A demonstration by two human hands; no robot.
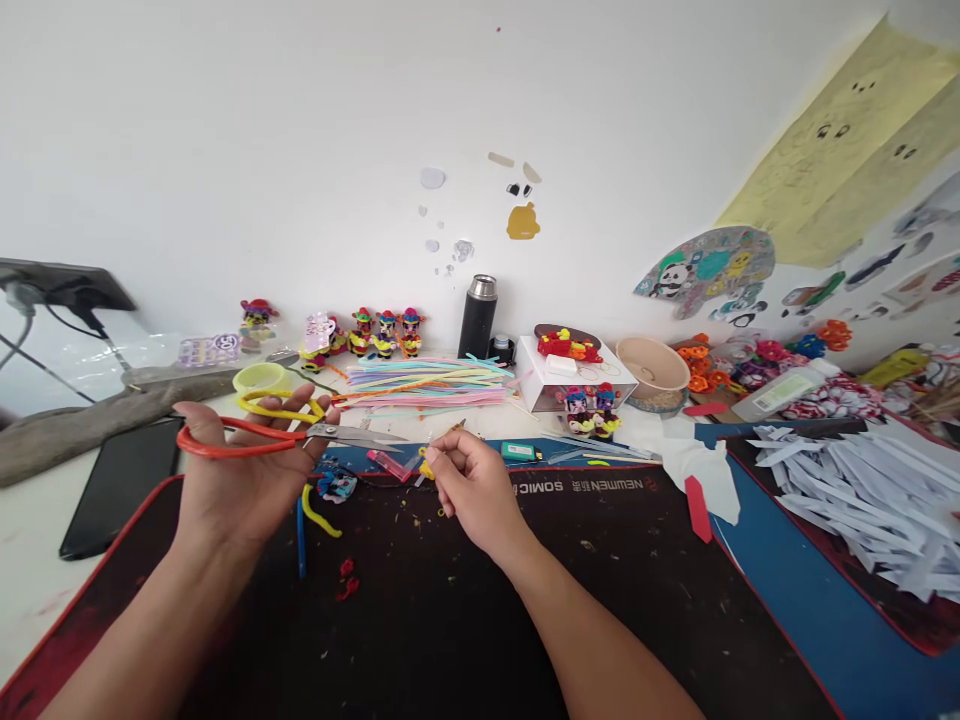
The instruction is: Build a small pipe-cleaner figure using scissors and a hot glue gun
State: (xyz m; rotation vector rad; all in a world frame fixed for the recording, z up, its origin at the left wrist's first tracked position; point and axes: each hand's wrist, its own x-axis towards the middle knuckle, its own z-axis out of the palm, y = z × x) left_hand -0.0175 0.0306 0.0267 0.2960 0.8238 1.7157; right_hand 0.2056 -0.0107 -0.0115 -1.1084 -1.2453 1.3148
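My left hand is palm up at the left, with scissors hooked on its fingers. One scissor handle is red, the other yellow, and the blades point right toward my other hand. My right hand is closed in a pinch on a small yellow piece, just beyond the blade tips. Below my left hand, a curved yellow pipe cleaner and a blue stick lie on the black mat. Small red pieces sit nearer to me.
Bundled pastel pipe cleaners lie behind my hands, with small figures and a black flask by the wall. A phone is at the left. White paper strips and a red strip are at the right.
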